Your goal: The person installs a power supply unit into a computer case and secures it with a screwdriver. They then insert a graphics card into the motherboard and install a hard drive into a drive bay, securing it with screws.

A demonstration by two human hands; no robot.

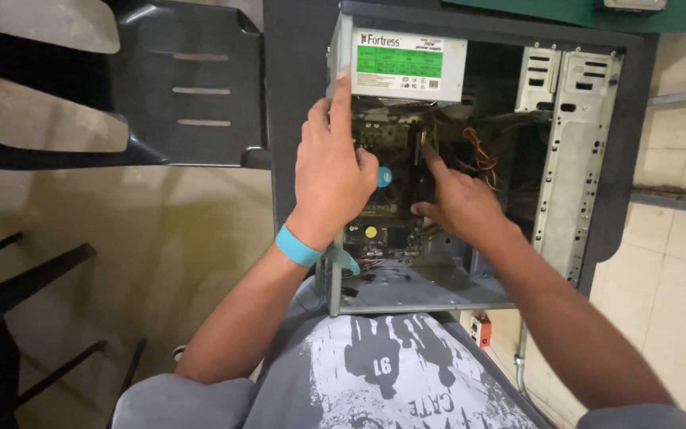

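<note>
An open desktop computer case (pixel 597 159) lies on its side in front of me. A grey power supply box (pixel 406 67) with a green and white label sits at its top. My left hand (pixel 331 171), with a blue wristband, rests over the green motherboard (pixel 375 230), its index finger pointing up against the power supply's edge. My right hand (pixel 458 202) reaches inside the case, index finger stretched toward a dark upright part (pixel 421 171) on the board. Whether either hand grips anything is hidden.
Bundled coloured wires (pixel 482 151) hang inside the case to the right. A perforated metal drive bay (pixel 577 135) forms the right side. A dark chair seat (pixel 188 87) stands at the upper left, above black metal bars (pixel 33 278). Tiled floor (pixel 676 278) lies at right.
</note>
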